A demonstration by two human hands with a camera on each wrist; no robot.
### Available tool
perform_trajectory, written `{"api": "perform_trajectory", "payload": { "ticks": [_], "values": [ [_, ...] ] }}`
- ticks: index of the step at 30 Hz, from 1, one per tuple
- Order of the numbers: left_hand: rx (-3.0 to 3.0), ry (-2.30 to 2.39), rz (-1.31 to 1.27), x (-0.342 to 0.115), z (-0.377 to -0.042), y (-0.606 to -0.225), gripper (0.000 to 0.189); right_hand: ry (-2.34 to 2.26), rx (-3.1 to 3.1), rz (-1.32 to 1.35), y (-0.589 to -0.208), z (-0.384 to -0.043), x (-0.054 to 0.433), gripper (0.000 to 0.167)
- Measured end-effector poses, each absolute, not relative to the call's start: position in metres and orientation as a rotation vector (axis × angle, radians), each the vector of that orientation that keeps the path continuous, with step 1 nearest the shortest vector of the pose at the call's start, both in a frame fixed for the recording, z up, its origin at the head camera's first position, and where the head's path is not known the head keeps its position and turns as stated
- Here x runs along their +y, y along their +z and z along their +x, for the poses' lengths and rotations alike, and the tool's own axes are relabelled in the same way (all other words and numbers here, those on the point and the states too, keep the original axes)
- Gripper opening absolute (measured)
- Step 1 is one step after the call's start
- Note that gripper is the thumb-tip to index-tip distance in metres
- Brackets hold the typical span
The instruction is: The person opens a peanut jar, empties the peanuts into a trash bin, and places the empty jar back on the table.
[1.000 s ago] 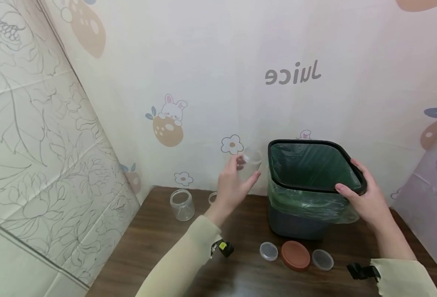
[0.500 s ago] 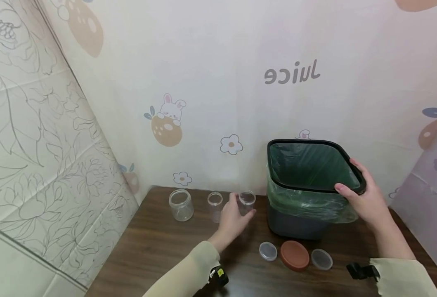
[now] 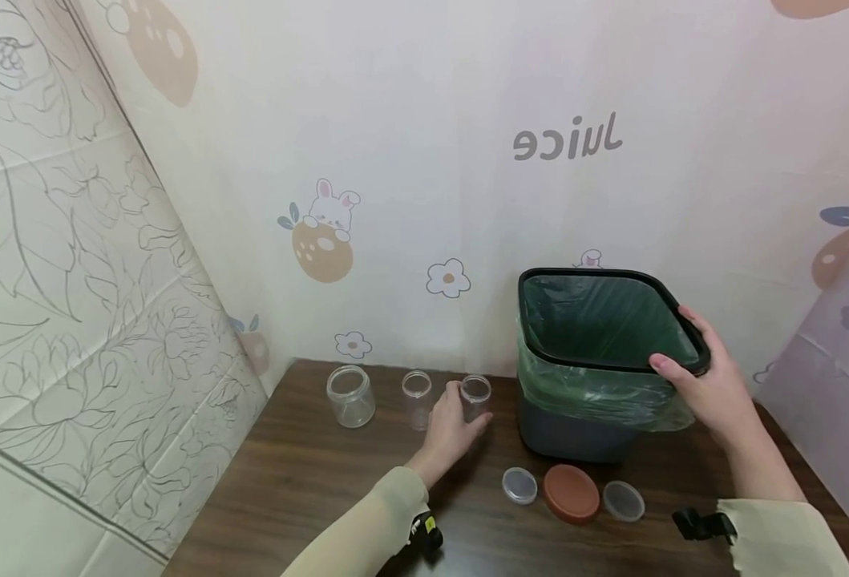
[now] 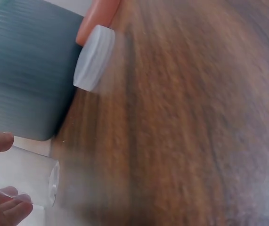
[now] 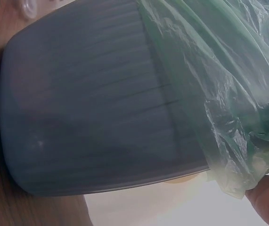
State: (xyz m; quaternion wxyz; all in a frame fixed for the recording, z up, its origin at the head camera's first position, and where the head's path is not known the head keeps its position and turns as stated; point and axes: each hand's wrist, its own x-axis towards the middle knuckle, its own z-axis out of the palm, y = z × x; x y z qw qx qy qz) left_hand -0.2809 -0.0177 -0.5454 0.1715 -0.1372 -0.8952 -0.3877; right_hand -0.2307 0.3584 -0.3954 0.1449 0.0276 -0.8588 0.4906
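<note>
My left hand [image 3: 449,431] has its thumb and fingers round a small clear plastic jar [image 3: 476,391], at the back of the table. In the left wrist view the lidless jar [image 4: 28,172] lies between thumb and fingertips, its base close to the tabletop. Left of it stands a similar narrow jar [image 3: 417,393], partly behind the hand, and farther left a wider clear jar [image 3: 352,401]. At the right, my right hand [image 3: 716,389] grips the black rim of a dark grey trash can [image 3: 576,437], lined with a green bag [image 3: 604,393].
In front of the can lie a small clear lid [image 3: 520,486], an orange-brown lid [image 3: 572,493] and another clear lid [image 3: 624,501] on the dark wooden table [image 3: 287,481]. A printed curtain [image 3: 395,160] hangs close behind the table.
My left hand has brought the jar down from the air beside the can to the table, right of the narrow jar. The right hand stays on the rim.
</note>
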Motion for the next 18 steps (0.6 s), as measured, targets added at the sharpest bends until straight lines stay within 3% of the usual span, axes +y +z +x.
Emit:
{"api": "perform_trajectory", "payload": {
  "ticks": [11,18],
  "values": [
    [-2.446,-1.062,-0.409,-0.019,-0.316,-0.602,0.069,1.415,-2.481,0.071,-0.393,-0.230,0.358,0.092],
    [-2.625,-1.117,-0.354,-0.024,-0.302,-0.581,0.078,1.396,-2.497,0.086,-0.393,-0.230,0.359,0.093]
  ]
}}
